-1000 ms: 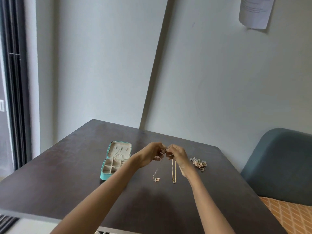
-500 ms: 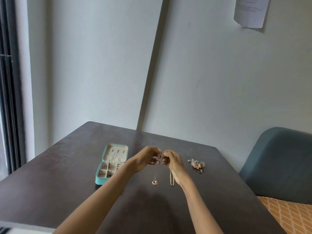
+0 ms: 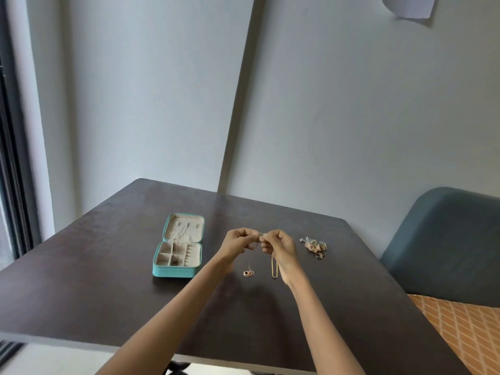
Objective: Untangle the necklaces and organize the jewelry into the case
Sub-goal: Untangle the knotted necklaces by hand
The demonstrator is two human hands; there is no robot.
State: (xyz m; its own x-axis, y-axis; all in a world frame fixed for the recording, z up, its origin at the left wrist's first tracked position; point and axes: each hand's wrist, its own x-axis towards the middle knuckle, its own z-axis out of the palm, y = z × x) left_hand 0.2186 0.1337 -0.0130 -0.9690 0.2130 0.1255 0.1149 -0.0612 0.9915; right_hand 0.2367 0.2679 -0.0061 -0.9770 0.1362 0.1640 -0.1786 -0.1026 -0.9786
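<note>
Picking at the knot, we had our left hand (image 3: 239,243) and right hand (image 3: 278,246) pinching the tangled necklaces (image 3: 273,267) above the bench (image 3: 108,280); next probably needs gentle teasing apart, then the open case (image 3: 178,246).

A dark wooden desk (image 3: 108,280) stands against a pale wall (image 3: 351,117), a grey-blue chair (image 3: 443,244) beside it and a paper sheet (image 3: 408,6) pinned above.

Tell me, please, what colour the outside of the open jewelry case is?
Teal, with a beige lining; the jewelry case shows best in the head view.
</note>
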